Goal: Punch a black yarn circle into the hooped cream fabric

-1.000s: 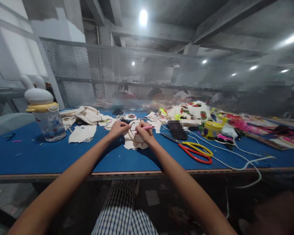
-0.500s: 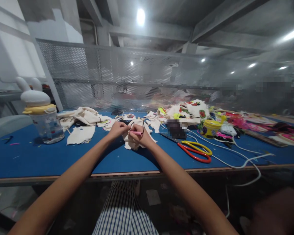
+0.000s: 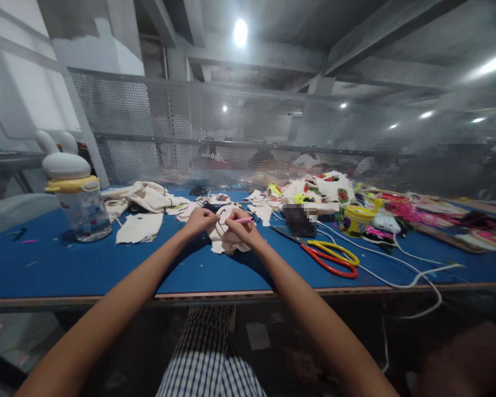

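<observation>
A cream piece of cloth (image 3: 221, 242) lies bunched on the blue table between my hands, with a dark yarn-like strand on its upper part. My left hand (image 3: 199, 221) is closed in a pinch at the cloth's left upper edge; its fingertips partly hide what they grip. In my right hand (image 3: 243, 230) is a slim tool with a pink handle (image 3: 244, 220), held like a pen. The handle points right, and its working tip at the cloth is too small to make out. Both hands are close together, fingertips nearly meeting over the cloth.
Scissors (image 3: 333, 258) with red and yellow handles lie right of my hands, near a white cable (image 3: 400, 285) and a yellow tub (image 3: 357, 219). Cream cloth pieces (image 3: 138, 227) and a rabbit-topped bottle (image 3: 82, 212) stand left. A perforated screen (image 3: 231, 135) rises behind.
The pink-handled tool has turned and shifted slightly right, showing more of its handle. The dark strand loop by the right hand is no longer raised. The view has moved slightly.
</observation>
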### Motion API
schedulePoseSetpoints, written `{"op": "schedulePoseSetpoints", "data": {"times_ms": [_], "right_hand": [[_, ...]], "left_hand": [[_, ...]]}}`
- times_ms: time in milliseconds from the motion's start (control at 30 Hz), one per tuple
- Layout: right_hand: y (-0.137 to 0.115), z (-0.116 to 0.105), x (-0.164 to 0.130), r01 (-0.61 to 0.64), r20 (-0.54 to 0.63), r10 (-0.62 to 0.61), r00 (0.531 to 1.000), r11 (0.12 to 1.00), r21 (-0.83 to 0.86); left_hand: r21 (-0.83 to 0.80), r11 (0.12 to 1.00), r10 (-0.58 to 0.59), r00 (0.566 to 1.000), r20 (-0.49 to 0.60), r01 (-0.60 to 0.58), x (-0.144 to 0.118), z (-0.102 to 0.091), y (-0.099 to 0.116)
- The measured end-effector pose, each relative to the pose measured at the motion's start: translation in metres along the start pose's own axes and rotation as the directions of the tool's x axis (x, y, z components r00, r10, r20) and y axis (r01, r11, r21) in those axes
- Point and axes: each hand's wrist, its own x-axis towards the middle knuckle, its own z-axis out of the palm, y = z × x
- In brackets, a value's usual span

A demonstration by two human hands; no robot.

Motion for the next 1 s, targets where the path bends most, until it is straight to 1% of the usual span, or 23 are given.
{"op": "schedulePoseSetpoints", "data": {"times_ms": [133, 200, 300, 400, 467, 600, 800, 1000], "right_hand": [[0.001, -0.001, 0.001, -0.038, 0.017, 0.037, 0.999, 0.999, 0.028], [0.002, -0.002, 0.001, -0.037, 0.034, 0.036, 0.999, 0.999, 0.026], [0.006, -0.001, 0.0, 0.031, 0.103, -0.035, 0.994, 0.999, 0.04], [0.01, 0.001, 0.0, 0.134, 0.199, -0.139, 0.97, 0.99, 0.035], [0.01, 0.002, -0.001, 0.17, 0.23, -0.167, 0.959, 0.985, 0.006], [0.011, 0.002, -0.001, 0.18, 0.212, -0.173, 0.962, 0.984, -0.012], [0.015, 0.0, 0.002, 0.146, 0.125, -0.145, 0.981, 0.989, 0.002], [0.004, -0.003, 0.0, 0.062, 0.092, -0.06, 0.994, 0.998, -0.024]], "left_hand": [[0.007, 1.0, -0.031, 0.999, -0.019, 0.031, 0.0, 0.0, -0.001], [0.0, 1.0, -0.029, 0.999, -0.017, 0.029, 0.0, 0.0, -0.002], [-0.006, 1.0, -0.012, 1.0, -0.001, 0.012, -0.001, 0.001, -0.003], [0.013, 1.0, 0.021, 1.0, 0.001, -0.021, -0.001, 0.001, 0.0], [0.037, 0.999, 0.035, 0.999, -0.004, -0.035, -0.001, 0.001, 0.003], [0.034, 0.998, 0.052, 0.999, 0.012, -0.052, -0.002, 0.001, 0.005], [0.024, 0.999, 0.03, 0.999, 0.022, -0.031, -0.002, 0.0, 0.004], [0.043, 0.999, 0.001, 1.0, -0.005, -0.001, 0.0, 0.0, 0.001]]}}
